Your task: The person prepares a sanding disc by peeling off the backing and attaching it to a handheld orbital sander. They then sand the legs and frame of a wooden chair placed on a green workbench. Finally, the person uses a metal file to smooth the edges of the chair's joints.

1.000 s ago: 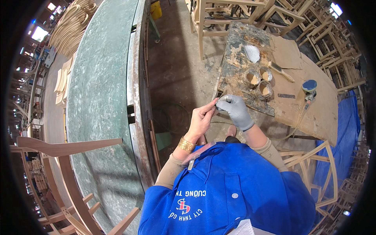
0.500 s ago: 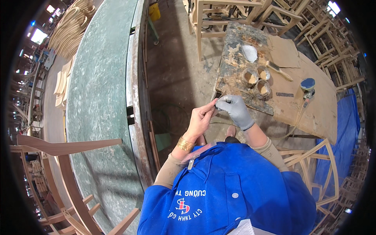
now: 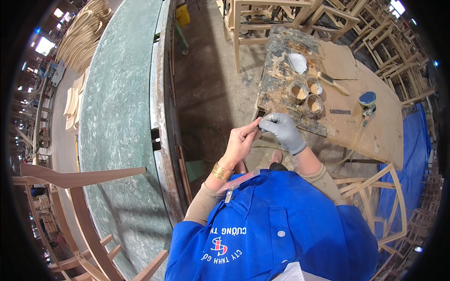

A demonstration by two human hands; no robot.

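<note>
My bare left hand [image 3: 241,144], with a gold-coloured bracelet at its wrist, is closed, its forefinger stretched toward my right hand. My right hand [image 3: 286,134] wears a grey glove and is closed in a pinch against the left fingertips. A small dark thing shows between the fingers, too hidden to name. Both hands are in front of my blue jacket, by the near corner of a stained worktable [image 3: 276,86]. On this table stand several small pots [image 3: 313,106] of tan paste, a brush [image 3: 333,84] and a lump of white material [image 3: 297,63].
A sander [image 3: 368,99] with a hose and a flat dark strip [image 3: 340,112] lie on the table's cardboard cover. To my left runs a long green-topped bench [image 3: 117,93]. A brown chair frame [image 3: 86,175] is at lower left; pale wooden frames [image 3: 398,201] stand at right.
My hands stay together in nearly the same place, with only slight finger movement. The view has shifted very slightly.
</note>
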